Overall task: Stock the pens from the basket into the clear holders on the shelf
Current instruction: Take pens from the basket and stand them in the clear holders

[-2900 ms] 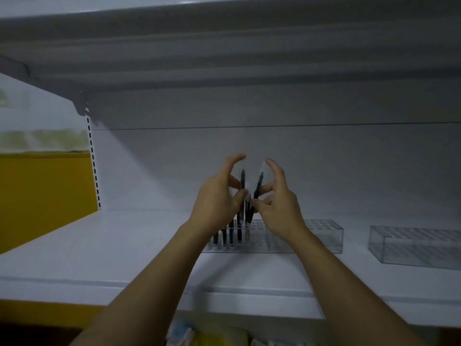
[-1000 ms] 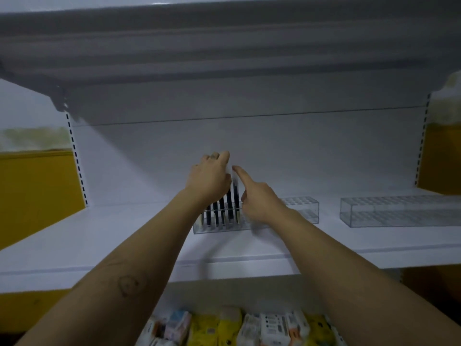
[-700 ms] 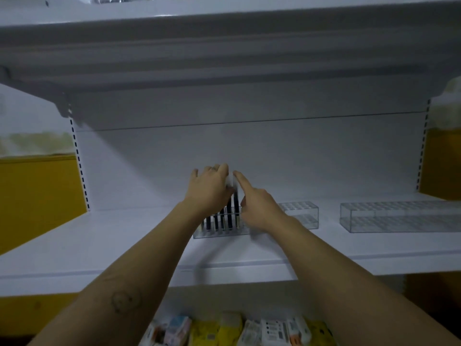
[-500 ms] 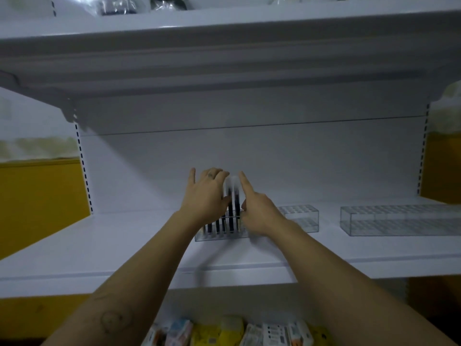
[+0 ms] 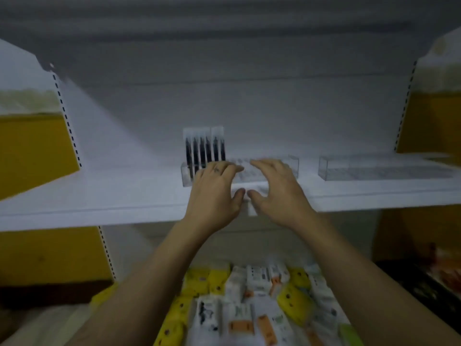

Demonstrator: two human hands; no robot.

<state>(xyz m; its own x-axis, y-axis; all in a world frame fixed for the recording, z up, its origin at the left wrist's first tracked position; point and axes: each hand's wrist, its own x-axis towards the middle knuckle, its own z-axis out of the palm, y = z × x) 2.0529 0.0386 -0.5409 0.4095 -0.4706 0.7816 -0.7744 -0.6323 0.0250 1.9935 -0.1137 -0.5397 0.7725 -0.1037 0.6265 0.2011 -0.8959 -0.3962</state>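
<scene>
A white shelf [image 5: 124, 196] carries a clear holder [image 5: 291, 166] mid-shelf near its front edge and a second holder [image 5: 374, 168] toward its right end; yellow and white packets [image 5: 249, 308] lie below. The left hand [image 5: 214, 193] and right hand [image 5: 277, 193] hover at the clear holder's front, fingers loosely spread, gripping nothing; black pens [image 5: 204, 151] stand upright in its left end.

Shelf [image 5: 99, 196]: white, flat-topped.
Clear holder [image 5: 292, 166]: set mid-shelf; packaged pens [image 5: 205, 151] are held upright at its left end.
Second clear holder [image 5: 374, 168]: set apart, further right.
</scene>
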